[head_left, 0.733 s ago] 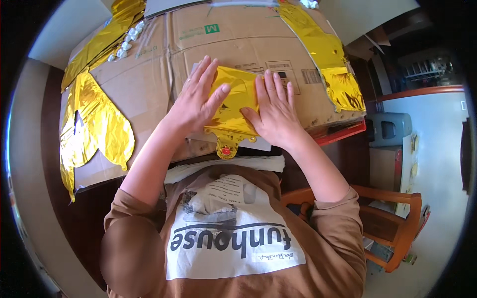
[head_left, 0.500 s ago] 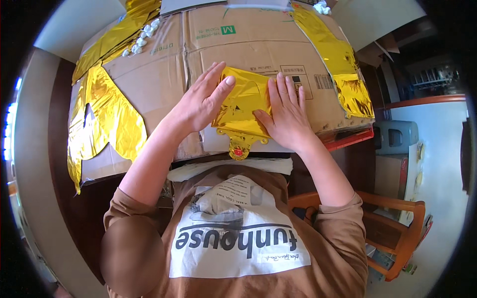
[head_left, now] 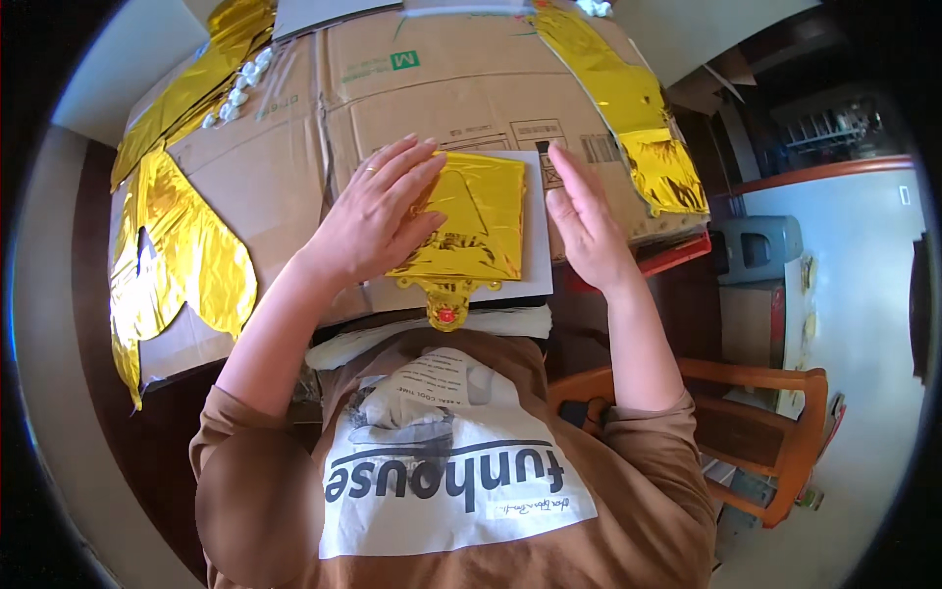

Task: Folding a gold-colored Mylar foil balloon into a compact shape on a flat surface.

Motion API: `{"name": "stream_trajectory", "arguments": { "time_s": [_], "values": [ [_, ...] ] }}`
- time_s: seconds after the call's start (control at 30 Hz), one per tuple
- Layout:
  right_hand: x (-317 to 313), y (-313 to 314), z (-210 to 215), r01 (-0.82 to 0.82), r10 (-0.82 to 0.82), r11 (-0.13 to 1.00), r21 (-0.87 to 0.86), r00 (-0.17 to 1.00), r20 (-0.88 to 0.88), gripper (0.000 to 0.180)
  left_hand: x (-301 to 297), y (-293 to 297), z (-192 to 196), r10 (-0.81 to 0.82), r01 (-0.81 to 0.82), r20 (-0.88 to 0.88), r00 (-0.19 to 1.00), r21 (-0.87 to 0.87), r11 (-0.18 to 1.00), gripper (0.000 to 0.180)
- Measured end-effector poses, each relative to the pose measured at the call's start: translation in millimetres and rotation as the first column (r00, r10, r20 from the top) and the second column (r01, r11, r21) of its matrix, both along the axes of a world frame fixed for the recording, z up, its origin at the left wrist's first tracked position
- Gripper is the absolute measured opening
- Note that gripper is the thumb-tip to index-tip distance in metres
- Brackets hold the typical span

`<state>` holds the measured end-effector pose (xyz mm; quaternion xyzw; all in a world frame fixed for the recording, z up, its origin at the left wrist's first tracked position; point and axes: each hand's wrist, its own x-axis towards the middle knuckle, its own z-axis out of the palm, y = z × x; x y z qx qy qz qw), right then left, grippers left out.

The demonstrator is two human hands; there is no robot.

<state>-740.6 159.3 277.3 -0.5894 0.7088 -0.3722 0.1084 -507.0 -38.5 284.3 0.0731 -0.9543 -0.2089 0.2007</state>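
A folded gold foil balloon [head_left: 491, 211] lies flat in front of me, its narrow tab with a red spot pointing toward my body. Beneath it is a flat white board [head_left: 536, 221], showing along the right and near edges. My left hand [head_left: 376, 218] rests over the balloon's left side with fingers stretched out, hiding that edge. To the right of the board, my right hand [head_left: 589, 221] is held edge-on, fingers straight and apart from the foil; it holds nothing.
Flattened cardboard [head_left: 451, 93] covers the work surface. Gold foil pieces lie at the left [head_left: 186, 236] and far right [head_left: 628, 103]. Small white lumps [head_left: 238, 90] sit at the far left. A wooden chair [head_left: 751, 422] and a grey-blue plastic stool [head_left: 760, 245] stand at the right.
My right hand has come off the foil and moved to the right. My left hand has turned over the balloon's left side. The view has shifted slightly, and more of the white board shows.
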Motion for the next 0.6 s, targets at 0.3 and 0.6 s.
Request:
{"name": "stream_trajectory", "arguments": {
  "time_s": [0.3,0.6],
  "values": [
    [3.8,17.4,8.2,0.124,-0.121,0.992,0.017,0.985,-0.120,0.030,-3.6,3.4,-11.6,0.025,-0.021,0.035,0.999,-0.106,0.994,0.066],
    [0.5,-2.3,-4.6,0.129,-0.138,0.990,-0.048,0.953,-0.272,0.024,-5.6,8.3,-6.7,0.056,-0.047,0.064,0.996,-0.135,0.990,0.067]
  ]
}}
